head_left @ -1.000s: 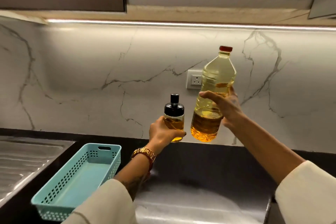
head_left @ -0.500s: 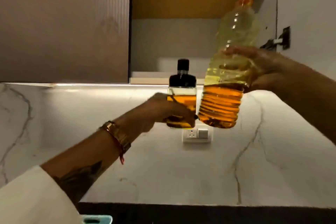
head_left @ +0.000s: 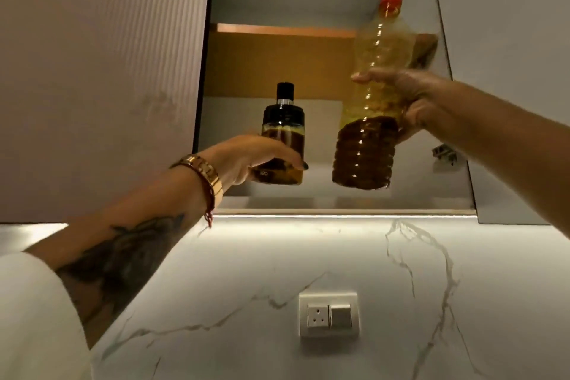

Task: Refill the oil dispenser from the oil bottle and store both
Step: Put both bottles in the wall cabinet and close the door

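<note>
My left hand (head_left: 246, 159) grips the oil dispenser (head_left: 283, 133), a small glass jar with a black cap and amber oil inside, held upright in front of the open wall cabinet. My right hand (head_left: 410, 102) holds the oil bottle (head_left: 370, 120), a tall clear plastic bottle with a red cap, roughly a third full of oil. Both are raised side by side, a short gap apart, just above the cabinet's lower shelf (head_left: 339, 203).
The open cabinet has a wooden upper shelf (head_left: 283, 30) and its door (head_left: 505, 86) swung out to the right. A closed ribbed cabinet door (head_left: 101, 71) is on the left. Below are the marble backsplash (head_left: 246, 271) and a wall socket (head_left: 328, 315).
Both hands have lifted the dispenser and the bottle from counter height up to the open cabinet. My view has tilted upward, so the counter and basket are out of sight.
</note>
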Tool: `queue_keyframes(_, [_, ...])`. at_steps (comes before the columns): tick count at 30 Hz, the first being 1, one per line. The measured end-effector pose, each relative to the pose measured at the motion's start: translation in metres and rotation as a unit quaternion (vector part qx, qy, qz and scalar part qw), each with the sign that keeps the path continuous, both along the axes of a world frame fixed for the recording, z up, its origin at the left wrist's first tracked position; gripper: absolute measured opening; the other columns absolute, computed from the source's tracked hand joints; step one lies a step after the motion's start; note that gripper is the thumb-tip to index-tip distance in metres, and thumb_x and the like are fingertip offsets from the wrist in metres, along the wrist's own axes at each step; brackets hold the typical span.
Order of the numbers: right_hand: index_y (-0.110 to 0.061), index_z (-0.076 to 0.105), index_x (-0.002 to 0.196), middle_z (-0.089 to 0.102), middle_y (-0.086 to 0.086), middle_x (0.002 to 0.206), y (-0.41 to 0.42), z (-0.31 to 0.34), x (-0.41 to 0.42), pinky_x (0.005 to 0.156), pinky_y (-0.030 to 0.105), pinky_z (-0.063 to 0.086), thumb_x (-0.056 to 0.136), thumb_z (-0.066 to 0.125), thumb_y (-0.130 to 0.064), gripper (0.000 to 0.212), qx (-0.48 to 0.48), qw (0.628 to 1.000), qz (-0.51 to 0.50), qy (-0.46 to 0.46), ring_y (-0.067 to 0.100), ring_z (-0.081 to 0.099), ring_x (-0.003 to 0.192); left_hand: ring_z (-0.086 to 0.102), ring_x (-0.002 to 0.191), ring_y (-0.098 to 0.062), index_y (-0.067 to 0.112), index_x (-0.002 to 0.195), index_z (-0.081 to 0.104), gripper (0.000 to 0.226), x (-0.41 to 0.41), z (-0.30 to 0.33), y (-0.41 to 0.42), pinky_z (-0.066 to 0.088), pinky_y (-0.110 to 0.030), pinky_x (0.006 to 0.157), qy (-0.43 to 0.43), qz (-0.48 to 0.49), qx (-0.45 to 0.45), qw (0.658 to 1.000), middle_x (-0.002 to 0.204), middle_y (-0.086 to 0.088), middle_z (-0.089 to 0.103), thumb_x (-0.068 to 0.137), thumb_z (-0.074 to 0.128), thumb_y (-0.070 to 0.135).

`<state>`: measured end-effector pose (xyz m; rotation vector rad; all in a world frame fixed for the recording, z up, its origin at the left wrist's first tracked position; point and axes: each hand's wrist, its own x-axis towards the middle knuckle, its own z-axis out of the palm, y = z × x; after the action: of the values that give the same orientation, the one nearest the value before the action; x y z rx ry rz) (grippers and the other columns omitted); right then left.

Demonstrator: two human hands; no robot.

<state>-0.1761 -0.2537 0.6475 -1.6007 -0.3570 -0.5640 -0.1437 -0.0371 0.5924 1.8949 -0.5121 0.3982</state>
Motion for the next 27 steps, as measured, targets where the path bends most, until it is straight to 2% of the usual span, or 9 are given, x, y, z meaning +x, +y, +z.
queue_keyframes(3, [-0.013,0.041,0.127,0.057,0.010,0.089,0.008,0.005,0.035,0.072,0.048,0.043,0.065,0.078,-0.035,0.076,0.005,0.998,-0.049,0.035,0.031,0.055,0.074,0.059,0.093,-0.023,0.012,0.103,0.052,0.044,0.040,0.008,-0.007,0.048,-0.031,0.078,0.014,0.018,-0.013,1.000,0.101,-0.010,0.061,0.068,0.078,0.009])
queue_keyframes(6, [-0.011,0.039,0.127,0.053,0.010,0.088,0.008,0.011,0.084,0.066,0.044,0.042,0.068,0.076,-0.035,0.073,-0.006,0.997,-0.054,0.057,0.030,0.052,0.072,0.058,0.079,-0.020,0.013,0.088,0.053,0.031,0.082,0.015,-0.015,0.047,-0.027,0.064,0.036,0.031,-0.017,0.999,0.089,-0.008,0.060,0.070,0.077,0.008])
queue_keyframes(8, [-0.011,0.040,0.120,0.054,0.009,0.087,0.007,0.015,0.112,0.063,0.043,0.041,0.069,0.076,-0.034,0.066,-0.008,0.996,-0.053,0.075,0.029,0.053,0.072,0.058,0.076,-0.021,0.012,0.084,0.055,0.027,0.109,0.022,-0.020,0.048,-0.028,0.066,0.050,0.042,-0.014,0.998,0.086,-0.008,0.061,0.070,0.077,0.008])
queue_keyframes(13, [-0.015,0.042,0.124,0.060,0.010,0.111,0.007,0.015,0.168,0.073,0.048,0.047,0.059,0.082,-0.031,0.079,0.010,0.996,-0.052,0.066,0.034,0.059,0.093,0.056,0.088,-0.029,0.009,0.093,0.056,0.027,0.142,0.021,-0.030,0.046,-0.036,0.073,0.090,0.073,0.022,0.993,0.099,-0.014,0.060,0.073,0.074,0.009])
queue_keyframes(16, [-0.017,0.041,0.125,0.058,0.008,0.116,0.004,0.017,0.181,0.059,0.044,0.043,0.059,0.081,-0.035,0.079,0.004,0.995,-0.063,0.080,0.033,0.056,0.081,0.060,0.099,-0.031,0.006,0.093,0.058,0.025,0.152,0.024,-0.032,0.044,-0.040,0.082,0.118,0.078,0.030,0.989,0.108,-0.014,0.063,0.073,0.073,0.009])
queue_keyframes(19, [-0.015,0.042,0.124,0.059,0.008,0.103,0.002,0.014,0.187,0.056,0.041,0.041,0.065,0.077,-0.035,0.072,-0.009,0.994,-0.065,0.088,0.030,0.055,0.074,0.055,0.113,-0.036,0.006,0.100,0.056,0.036,0.159,0.022,-0.033,0.047,-0.044,0.086,0.129,0.087,0.034,0.987,0.113,-0.016,0.060,0.071,0.076,0.010])
queue_keyframes(21, [-0.015,0.043,0.121,0.056,0.006,0.089,0.001,0.014,0.190,0.053,0.037,0.039,0.069,0.076,-0.033,0.065,-0.020,0.994,-0.072,0.080,0.026,0.054,0.069,0.053,0.114,-0.037,0.007,0.106,0.054,0.041,0.161,0.020,-0.033,0.048,-0.046,0.091,0.133,0.080,0.034,0.987,0.115,-0.018,0.057,0.071,0.075,0.009])
queue_keyframes(23, [-0.016,0.042,0.122,0.054,0.006,0.086,0.002,0.013,0.192,0.051,0.037,0.039,0.069,0.076,-0.034,0.066,-0.031,0.993,-0.082,0.075,0.025,0.054,0.068,0.053,0.114,-0.037,0.006,0.113,0.052,0.048,0.161,0.021,-0.032,0.046,-0.049,0.096,0.136,0.070,0.027,0.988,0.118,-0.019,0.056,0.071,0.075,0.008])
queue_keyframes(27, [-0.013,0.040,0.123,0.051,0.006,0.085,0.006,0.011,0.194,0.052,0.037,0.040,0.071,0.075,-0.033,0.066,-0.039,0.994,-0.090,0.057,0.024,0.051,0.068,0.056,0.106,-0.036,0.007,0.094,0.052,0.030,0.158,0.018,-0.032,0.044,-0.050,0.098,0.143,0.069,0.029,0.987,0.096,-0.016,0.059,0.073,0.073,0.004])
